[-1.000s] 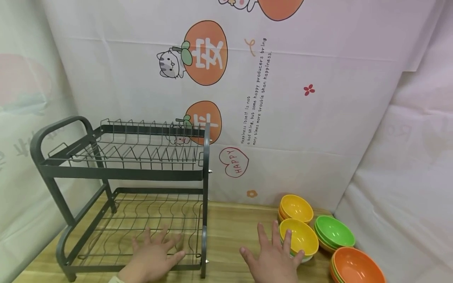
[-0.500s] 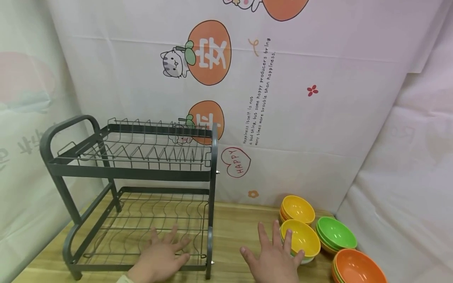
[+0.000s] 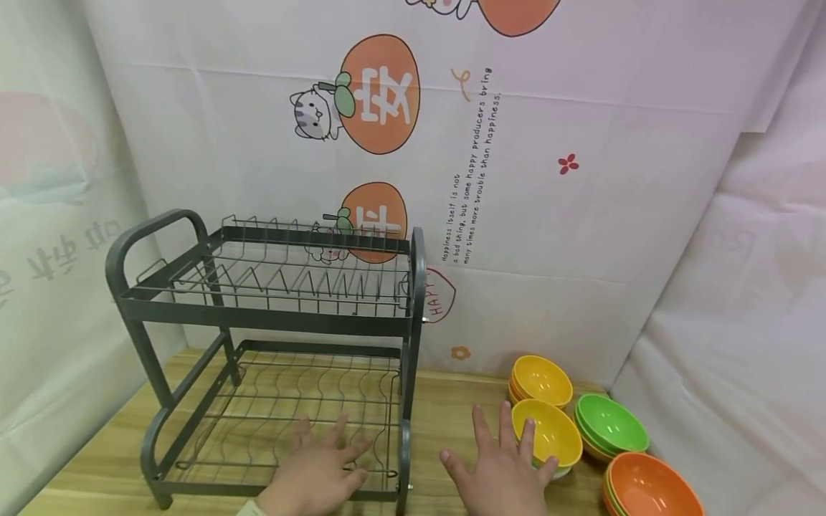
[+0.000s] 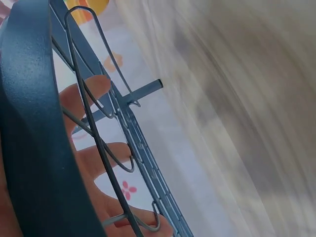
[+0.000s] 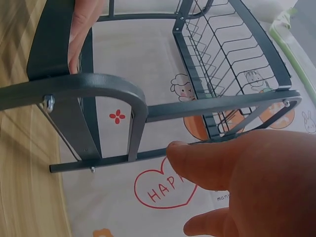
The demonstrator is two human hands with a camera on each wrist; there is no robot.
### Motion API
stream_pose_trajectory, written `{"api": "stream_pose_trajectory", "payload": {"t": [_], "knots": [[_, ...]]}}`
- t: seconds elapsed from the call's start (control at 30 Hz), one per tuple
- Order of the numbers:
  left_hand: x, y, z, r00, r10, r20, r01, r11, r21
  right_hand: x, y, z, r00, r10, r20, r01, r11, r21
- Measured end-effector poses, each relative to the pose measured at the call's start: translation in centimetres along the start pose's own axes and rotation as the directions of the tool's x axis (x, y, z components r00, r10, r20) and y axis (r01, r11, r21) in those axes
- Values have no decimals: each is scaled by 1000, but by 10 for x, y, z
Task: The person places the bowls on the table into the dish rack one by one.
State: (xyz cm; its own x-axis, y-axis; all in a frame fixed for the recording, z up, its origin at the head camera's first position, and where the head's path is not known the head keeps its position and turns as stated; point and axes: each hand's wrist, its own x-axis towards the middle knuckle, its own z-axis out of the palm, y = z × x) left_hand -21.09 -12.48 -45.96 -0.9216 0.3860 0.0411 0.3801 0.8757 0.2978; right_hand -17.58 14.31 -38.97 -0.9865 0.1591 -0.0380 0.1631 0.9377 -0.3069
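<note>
A dark grey two-tier dish rack (image 3: pixel 264 317) stands on the wooden table, left of centre in the head view. My left hand (image 3: pixel 316 469) is at the front of its lower tier, fingers spread over the wires. In the left wrist view, the fingers (image 4: pixel 101 155) show behind the wires, next to a thick dark rail (image 4: pixel 39 118). To the rack's right, my right hand (image 3: pixel 500 473) is held with fingers spread and nothing in it. It overlaps the front yellow bowl (image 3: pixel 551 433) in the head view. The right wrist view has its thumb (image 5: pixel 207 160) apart from the rack's side frame.
Stacked bowls stand at the right: a yellow stack (image 3: pixel 542 378) at the back, a green bowl (image 3: pixel 613 423) on top of another stack, and an orange one (image 3: pixel 654 487) nearest the front. A printed white cloth (image 3: pixel 548 236) hangs behind, with more cloth (image 3: pixel 742 344) at the sides.
The dish rack has shifted to the right across the table, and my left hand has moved right along with it. My right hand has stayed in place; the bowls have not moved.
</note>
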Motion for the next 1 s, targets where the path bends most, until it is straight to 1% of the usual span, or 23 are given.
{"api": "stream_pose_trajectory", "payload": {"t": [0.07, 0.17, 0.27, 0.33, 0.43, 0.53, 0.6, 0.73, 1.0], "knots": [[2, -1, 1, 999, 41, 7, -41, 999, -13, -1, 1, 0, 1000, -4, -7, 4, 1000, 4], [-2, -10, -4, 997, 77, 29, -75, 995, -68, -2, 3, 0, 1000, -10, -13, 10, 1000, 15], [-11, -27, -10, 995, 82, 48, -79, 995, -66, -3, 6, 0, 1000, -8, -13, 9, 1000, 18], [-15, -35, -12, 997, 72, 42, -70, 997, -44, -3, 6, 0, 1000, -9, -14, 9, 1000, 12], [-18, -40, -10, 997, 76, 20, -76, 997, -17, -3, 7, 0, 1000, -10, -15, 10, 1000, 9], [-16, -39, -6, 996, 90, -11, -90, 996, 5, -3, 7, 0, 1000, -12, -6, 12, 1000, 11], [-15, -37, -3, 995, 94, -19, -94, 995, 17, -3, 6, -1, 1000, -11, -1, 11, 1000, 8], [-11, -31, 1, 995, 100, -17, -99, 995, 33, -4, 6, -1, 1000, -11, -6, 11, 1000, 4], [-4, -13, 2, 992, 128, -6, -127, 991, 51, -2, 9, -1, 1000, 0, 14, 0, 1000, 6]]}}
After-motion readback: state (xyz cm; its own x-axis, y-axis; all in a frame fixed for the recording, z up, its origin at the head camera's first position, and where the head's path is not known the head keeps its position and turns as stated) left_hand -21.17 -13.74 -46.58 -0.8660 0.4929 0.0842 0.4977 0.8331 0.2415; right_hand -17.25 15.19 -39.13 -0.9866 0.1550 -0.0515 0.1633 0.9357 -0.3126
